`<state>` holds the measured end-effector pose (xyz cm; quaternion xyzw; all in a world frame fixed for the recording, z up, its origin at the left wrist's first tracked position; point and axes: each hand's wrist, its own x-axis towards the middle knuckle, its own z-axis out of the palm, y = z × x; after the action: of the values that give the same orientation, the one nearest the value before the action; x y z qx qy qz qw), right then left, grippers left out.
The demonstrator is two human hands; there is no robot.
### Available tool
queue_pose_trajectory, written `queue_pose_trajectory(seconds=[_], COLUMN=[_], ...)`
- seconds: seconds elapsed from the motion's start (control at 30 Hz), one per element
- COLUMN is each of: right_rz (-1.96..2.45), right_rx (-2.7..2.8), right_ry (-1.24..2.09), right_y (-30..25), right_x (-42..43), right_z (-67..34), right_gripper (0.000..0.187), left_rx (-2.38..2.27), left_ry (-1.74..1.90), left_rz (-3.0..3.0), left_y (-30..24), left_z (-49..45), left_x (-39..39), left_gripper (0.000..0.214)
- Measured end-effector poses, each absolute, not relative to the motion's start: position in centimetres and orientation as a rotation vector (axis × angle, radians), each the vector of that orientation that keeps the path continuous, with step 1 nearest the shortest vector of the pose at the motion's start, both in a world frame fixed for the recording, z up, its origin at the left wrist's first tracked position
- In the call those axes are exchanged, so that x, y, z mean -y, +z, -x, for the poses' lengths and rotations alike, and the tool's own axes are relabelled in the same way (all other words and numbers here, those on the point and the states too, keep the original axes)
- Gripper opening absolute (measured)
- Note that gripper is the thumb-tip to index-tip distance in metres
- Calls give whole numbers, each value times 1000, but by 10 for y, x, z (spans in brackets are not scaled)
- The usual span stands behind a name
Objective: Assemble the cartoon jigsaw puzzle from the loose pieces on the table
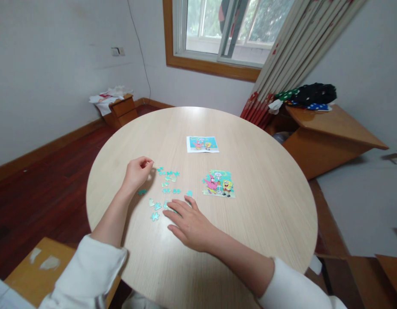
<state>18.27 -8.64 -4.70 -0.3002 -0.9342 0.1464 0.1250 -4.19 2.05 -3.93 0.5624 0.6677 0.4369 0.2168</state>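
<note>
Loose jigsaw puzzle pieces (166,191), mostly turquoise with a few pale ones, lie scattered on the left half of the round table. Above their upper left edge is my left hand (137,175), its fingers curled and thumb and forefinger pinched; whatever is in the pinch is too small to make out. My right hand (192,226) is spread palm down, its fingertips over or touching pieces in the lower cluster and partly covering them. To the right lies a partly joined jigsaw puzzle (219,183) with pink, pale-green and yellow cartoon figures and uneven left and upper edges.
A printed picture card (203,144) of the same cartoon figures lies farther back on the pale wooden table (256,223). A wooden cabinet (327,137) with cloths on top stands at right. A wooden stool (40,266) is at lower left, and a window (230,25) is behind.
</note>
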Motion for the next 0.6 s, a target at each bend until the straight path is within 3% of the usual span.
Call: queue_pose_trajectory(seconds=[0.27, 0.6], right_rz=[1174, 1179], right_rx=[2593, 2566], right_ry=[264, 291], right_y=[-56, -57], right_x=[84, 83], right_z=[-180, -180], right_gripper=[47, 45], left_rx=[-1853, -1849], left_ry=[1187, 1181], left_rz=[-1564, -1570], left_y=[-35, -36], left_z=[39, 39], left_x=[-19, -20], left_gripper=[22, 21])
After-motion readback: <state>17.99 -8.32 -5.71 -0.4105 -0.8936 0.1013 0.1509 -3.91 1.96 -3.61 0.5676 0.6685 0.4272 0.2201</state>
